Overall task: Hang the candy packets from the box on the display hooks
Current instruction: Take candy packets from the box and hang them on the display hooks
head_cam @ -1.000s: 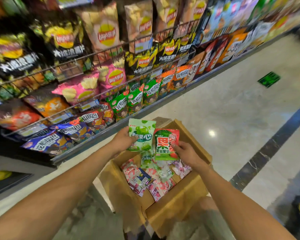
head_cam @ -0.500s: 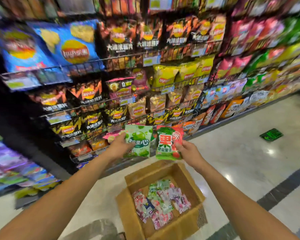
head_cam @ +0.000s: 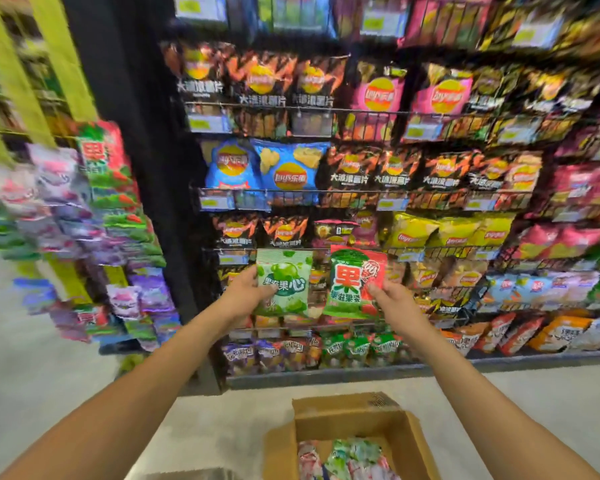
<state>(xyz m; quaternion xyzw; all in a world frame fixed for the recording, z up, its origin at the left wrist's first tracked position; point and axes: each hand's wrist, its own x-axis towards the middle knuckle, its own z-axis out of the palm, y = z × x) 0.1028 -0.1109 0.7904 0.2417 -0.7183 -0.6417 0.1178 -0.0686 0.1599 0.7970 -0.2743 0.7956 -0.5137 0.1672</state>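
My left hand (head_cam: 245,292) grips a pale green candy packet (head_cam: 284,282) by its left edge. My right hand (head_cam: 394,301) pinches a red and green candy packet (head_cam: 352,284) at its lower right corner. Both packets are held upright, side by side, in front of the crisp shelves. The open cardboard box (head_cam: 352,415) stands on the floor at the bottom, with several more candy packets (head_cam: 347,459) inside. A blurred hanging display of candy packets (head_cam: 101,216) fills the left side; its hooks cannot be made out.
Wire shelves of crisp bags (head_cam: 378,174) fill the wall ahead. A black upright post (head_cam: 136,168) separates them from the hanging display. Pale polished floor (head_cam: 42,368) lies to the left and around the box.
Both hands have lifted the two packets up out of the box to shelf height. The view has swung up and left, bringing the hanging display into sight.
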